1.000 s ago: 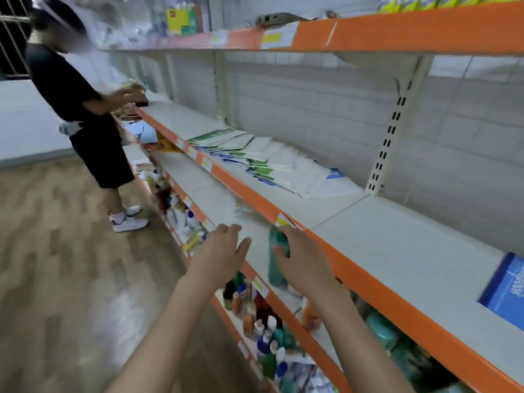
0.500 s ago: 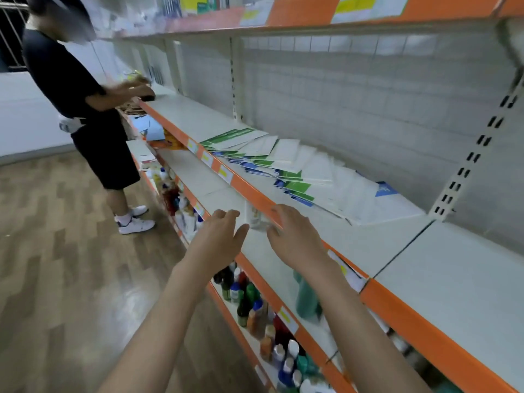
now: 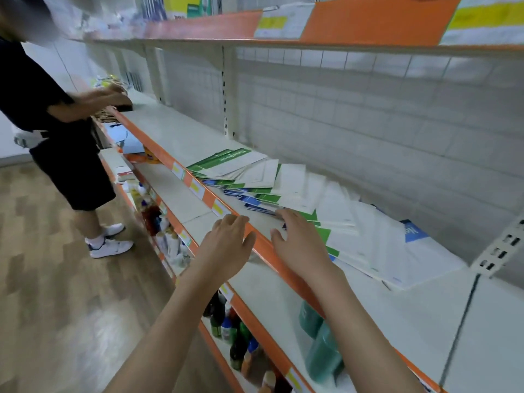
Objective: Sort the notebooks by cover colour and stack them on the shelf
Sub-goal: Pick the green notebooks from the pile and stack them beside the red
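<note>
Reaching forward over the orange front edge of the white metal shelf (image 3: 181,137), the left hand (image 3: 226,245) hovers with fingers loosely spread and holds nothing, just short of the edge. The right hand (image 3: 300,245) is also spread and holds nothing, its fingertips at the near end of the fanned spread of thin white notebooks with green and blue cover bands (image 3: 283,182) (whether they actually touch a cover cannot be told through the blur). That spread lies loose along the middle of the shelf, from near the front edge back towards the white grid back panel (image 3: 368,114), with one blue-cornered notebook at its right end.

Yellow and white price labels (image 3: 218,207) sit along the orange edge between the hands and the notebooks. On the white lower shelf (image 3: 181,191) stand coloured bottles (image 3: 241,344) and teal plastic packs (image 3: 323,353), under the forearms. An orange-fronted upper shelf (image 3: 368,21) with larger labels runs overhead.

At the far left end of the shelving stands another person in a black shirt, black shorts and white trainers (image 3: 65,154), both hands busy at the shelf's far corner. Brown wood-pattern flooring (image 3: 51,293) covers the aisle, and a pale wall shows behind that person.
</note>
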